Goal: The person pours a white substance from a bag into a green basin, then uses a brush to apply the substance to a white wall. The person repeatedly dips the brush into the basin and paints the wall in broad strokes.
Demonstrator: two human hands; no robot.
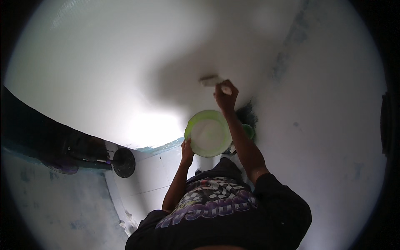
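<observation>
My left hand grips the rim of a round light-green basin at its lower left side. White paint covers the basin's bottom. Above it, my right hand is closed around the handle of a wide paintbrush, which looks blurred. The brush head points left, close to the white wall; whether the bristles touch it I cannot tell. My right forearm passes in front of the basin's right edge.
Bluish patches mark the wall corner. A green container is partly hidden behind my right arm, below a dark patch. To the left, a pedestal fan with a round black base stands on the tiled floor.
</observation>
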